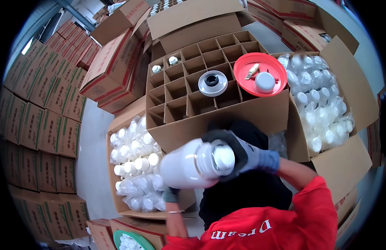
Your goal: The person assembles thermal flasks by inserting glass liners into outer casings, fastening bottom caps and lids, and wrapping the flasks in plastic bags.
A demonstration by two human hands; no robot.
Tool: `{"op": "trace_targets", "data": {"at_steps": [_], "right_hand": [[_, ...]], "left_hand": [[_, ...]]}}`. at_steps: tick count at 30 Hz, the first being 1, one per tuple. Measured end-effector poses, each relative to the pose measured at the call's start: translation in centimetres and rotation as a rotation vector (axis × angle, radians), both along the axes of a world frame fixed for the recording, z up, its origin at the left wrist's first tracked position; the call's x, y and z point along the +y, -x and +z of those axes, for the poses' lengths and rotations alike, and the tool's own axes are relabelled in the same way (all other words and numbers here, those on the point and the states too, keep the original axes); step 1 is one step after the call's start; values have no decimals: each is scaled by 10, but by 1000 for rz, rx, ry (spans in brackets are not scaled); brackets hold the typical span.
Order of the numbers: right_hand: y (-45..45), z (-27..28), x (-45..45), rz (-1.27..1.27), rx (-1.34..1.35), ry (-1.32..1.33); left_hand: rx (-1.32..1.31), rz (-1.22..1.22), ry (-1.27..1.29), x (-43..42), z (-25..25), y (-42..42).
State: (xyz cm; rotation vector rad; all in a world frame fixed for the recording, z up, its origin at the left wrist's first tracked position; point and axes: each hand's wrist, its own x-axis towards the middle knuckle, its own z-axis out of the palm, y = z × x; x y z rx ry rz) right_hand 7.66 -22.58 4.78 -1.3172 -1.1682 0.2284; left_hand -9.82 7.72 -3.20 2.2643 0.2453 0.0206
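Observation:
A large translucent white bottle [182,166] lies tilted across my lap area, blurred by motion, its ringed neck pointing right. At that end shows a white round cap [224,158]. My right hand [245,153], in a grey glove with dark palm, is closed around the capped end. From below left, my left hand [171,195] in a dark glove supports the bottle's body; most of its fingers are hidden behind it. Just beyond stands a divided carton [218,121]. On its dividers rest a clear round piece with a black centre [212,82] and a red tray [238,85].
Two small white-capped bottles [173,61] stand in the carton's far-left cells. The red tray holds a white cap [265,81] and a small cutter [252,71]. Open boxes of bagged bottles flank me left [136,146] and right [322,100]. Stacked cartons [47,112] line the left.

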Motion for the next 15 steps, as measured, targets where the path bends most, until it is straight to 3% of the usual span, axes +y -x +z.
{"op": "trace_targets", "data": {"at_steps": [2, 4, 6, 7, 8, 9, 10, 11, 12, 14, 15], "right_hand": [[-12, -5, -21, 243, -33, 55], [-40, -4, -38, 503, -23, 406], [-71, -5, -40, 358, -94, 665], [-87, -1, -29, 180, -116, 670], [-104, 3, -14, 1, -137, 668], [-126, -9, 3, -215, -346, 514], [-153, -26, 23, -431, -549, 347], [-180, -38, 42, -555, -691, 426], [-208, -51, 58, -678, -827, 506], [-259, -83, 82, -550, -873, 708], [-265, -84, 85, -441, -681, 839]], "left_hand": [[54, -69, 68, 12, 75, -27], [138, -261, 26, -3, 127, -54], [233, -515, -128, -48, 131, -78], [203, -622, -319, -76, 114, -88], [152, -762, -304, -99, 91, -93], [342, -917, -438, -125, 80, -103], [244, -906, -425, -140, 51, -100], [241, -883, -384, -147, 25, -104], [269, -891, -388, -146, 31, -110], [334, -903, -381, -144, 62, -130], [400, -836, -298, -136, 73, -135]]}}
